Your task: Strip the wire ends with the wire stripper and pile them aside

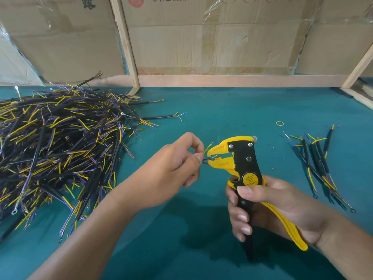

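Note:
My right hand (pixel 268 207) grips the handles of a yellow and black wire stripper (pixel 244 164), jaws pointing left. My left hand (pixel 173 164) pinches a short wire (pixel 207 148) between thumb and forefinger; its thin blue and red cores reach into the stripper's jaws while a yellow-green core sticks up above them. A big heap of black wires with yellow, purple and blue cores (pixel 54 142) covers the left of the teal table. A small pile of wires (pixel 319 164) lies at the right.
The teal table surface (pixel 222 110) spreads under everything. A yellow rubber band (pixel 280 123) lies beyond the small pile. Cardboard sheets in a wooden frame (pixel 129 49) close off the back. Tiny insulation bits (pixel 272 169) dot the mat near the stripper.

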Demonstrator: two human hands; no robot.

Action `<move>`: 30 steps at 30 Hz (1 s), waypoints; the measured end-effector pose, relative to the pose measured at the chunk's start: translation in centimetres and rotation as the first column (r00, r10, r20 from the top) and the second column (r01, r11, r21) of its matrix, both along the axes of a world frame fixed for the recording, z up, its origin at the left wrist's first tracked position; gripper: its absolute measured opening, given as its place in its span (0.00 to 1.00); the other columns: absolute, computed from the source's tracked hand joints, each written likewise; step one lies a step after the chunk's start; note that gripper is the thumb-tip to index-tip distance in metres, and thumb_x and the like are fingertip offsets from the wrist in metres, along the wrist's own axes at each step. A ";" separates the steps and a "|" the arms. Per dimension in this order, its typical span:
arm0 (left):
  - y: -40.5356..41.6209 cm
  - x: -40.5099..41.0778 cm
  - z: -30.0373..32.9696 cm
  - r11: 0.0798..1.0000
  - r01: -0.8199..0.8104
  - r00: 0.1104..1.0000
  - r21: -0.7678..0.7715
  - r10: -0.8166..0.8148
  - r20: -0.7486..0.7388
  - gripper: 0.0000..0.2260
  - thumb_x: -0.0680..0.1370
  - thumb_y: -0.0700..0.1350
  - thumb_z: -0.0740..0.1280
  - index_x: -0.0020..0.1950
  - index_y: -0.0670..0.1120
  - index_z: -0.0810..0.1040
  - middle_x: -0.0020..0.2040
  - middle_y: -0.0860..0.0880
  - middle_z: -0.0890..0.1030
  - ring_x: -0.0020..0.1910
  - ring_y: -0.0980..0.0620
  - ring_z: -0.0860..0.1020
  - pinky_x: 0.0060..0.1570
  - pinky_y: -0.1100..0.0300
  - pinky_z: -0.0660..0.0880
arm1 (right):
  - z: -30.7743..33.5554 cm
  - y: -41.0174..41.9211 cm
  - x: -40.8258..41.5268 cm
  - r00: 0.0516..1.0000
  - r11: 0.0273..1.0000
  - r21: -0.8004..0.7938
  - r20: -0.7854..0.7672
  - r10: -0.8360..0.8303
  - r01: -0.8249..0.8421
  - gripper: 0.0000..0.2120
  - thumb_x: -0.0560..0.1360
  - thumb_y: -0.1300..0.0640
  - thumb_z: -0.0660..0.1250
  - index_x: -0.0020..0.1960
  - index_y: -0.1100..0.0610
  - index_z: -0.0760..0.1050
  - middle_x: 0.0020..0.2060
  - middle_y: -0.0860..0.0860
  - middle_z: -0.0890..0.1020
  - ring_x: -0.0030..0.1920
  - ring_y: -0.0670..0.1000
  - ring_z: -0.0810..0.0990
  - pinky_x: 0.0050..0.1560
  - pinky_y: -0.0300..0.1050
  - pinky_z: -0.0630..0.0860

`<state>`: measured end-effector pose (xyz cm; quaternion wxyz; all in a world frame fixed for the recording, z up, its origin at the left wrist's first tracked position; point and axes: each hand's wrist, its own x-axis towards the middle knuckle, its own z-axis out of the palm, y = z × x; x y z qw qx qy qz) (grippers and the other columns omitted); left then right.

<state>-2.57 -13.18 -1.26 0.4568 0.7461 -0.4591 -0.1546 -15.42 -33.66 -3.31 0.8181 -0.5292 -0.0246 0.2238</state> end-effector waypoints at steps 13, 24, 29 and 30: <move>-0.1 -0.2 -0.1 1.000 0.019 0.999 0.001 -0.019 -0.038 0.05 0.83 0.51 0.54 0.49 0.54 0.67 0.30 0.54 0.74 0.31 0.51 0.66 0.33 0.62 0.65 | 0.3 0.8 -0.2 0.997 0.999 -0.015 -0.053 -0.051 0.051 0.13 0.74 0.51 0.72 0.41 0.59 0.73 0.30 0.55 0.68 0.28 0.54 0.69 0.35 0.51 0.74; -0.1 -0.1 -0.2 1.000 -0.004 0.999 -0.026 0.003 -0.036 0.05 0.83 0.52 0.54 0.51 0.54 0.67 0.30 0.53 0.74 0.31 0.50 0.67 0.33 0.60 0.65 | 0.4 0.7 -0.2 0.995 0.995 -0.055 -0.052 -0.083 0.080 0.22 0.70 0.44 0.78 0.38 0.57 0.70 0.27 0.52 0.64 0.24 0.50 0.62 0.29 0.44 0.67; -0.2 0.0 -0.4 0.999 -0.011 0.999 -0.041 0.009 -0.038 0.09 0.81 0.57 0.54 0.52 0.54 0.67 0.30 0.54 0.73 0.32 0.50 0.67 0.34 0.55 0.67 | 0.7 1.0 -0.4 0.991 0.980 -0.150 -0.026 -0.135 0.129 0.22 0.71 0.44 0.75 0.34 0.55 0.67 0.25 0.50 0.60 0.21 0.49 0.59 0.26 0.40 0.64; -0.2 0.0 -0.4 0.999 -0.011 0.999 -0.052 0.009 -0.043 0.09 0.81 0.58 0.54 0.52 0.54 0.67 0.31 0.54 0.72 0.33 0.48 0.68 0.35 0.53 0.67 | 0.7 1.1 -0.5 0.990 0.977 -0.162 -0.018 -0.141 0.137 0.22 0.71 0.44 0.74 0.33 0.55 0.67 0.24 0.50 0.60 0.21 0.49 0.58 0.25 0.39 0.63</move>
